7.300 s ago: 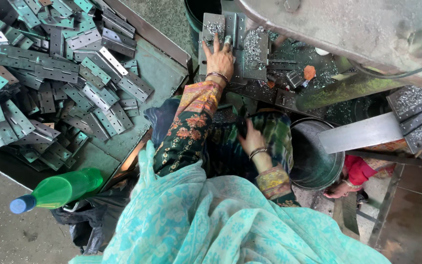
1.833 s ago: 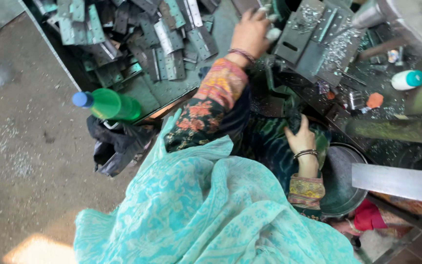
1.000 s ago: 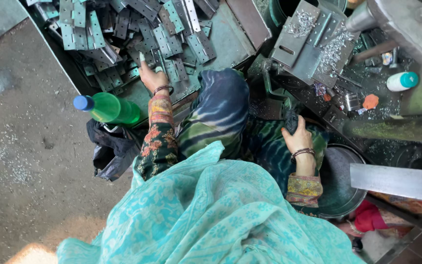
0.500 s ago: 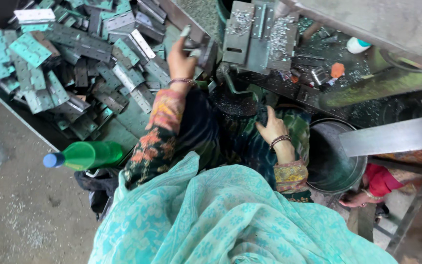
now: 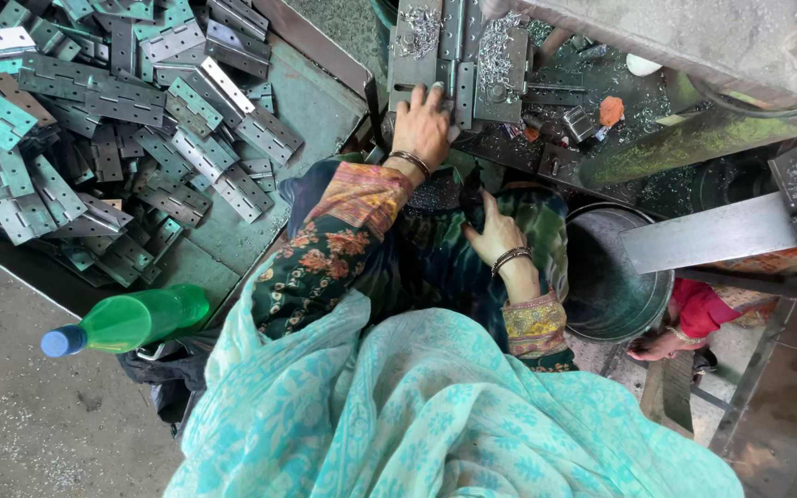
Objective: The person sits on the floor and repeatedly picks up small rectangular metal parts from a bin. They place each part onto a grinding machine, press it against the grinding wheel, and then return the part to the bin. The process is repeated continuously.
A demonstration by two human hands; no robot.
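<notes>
Grey steel hinge plate (image 5: 465,92), upright in the slot of the swarf-strewn machine bed (image 5: 417,46), sits just beyond my left hand (image 5: 422,129), whose fingers lie spread and flat against it, gripping nothing I can see. My right hand (image 5: 493,231) rests loosely curled on my lap. I judge sharp metal shavings (image 5: 498,51) beside my fingertips could cut them, or the plate could tip.

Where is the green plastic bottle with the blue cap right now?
In the head view, the green bottle lies on its side at lower left, below the tray of metal hinges, beside the person's teal shawl.
</notes>
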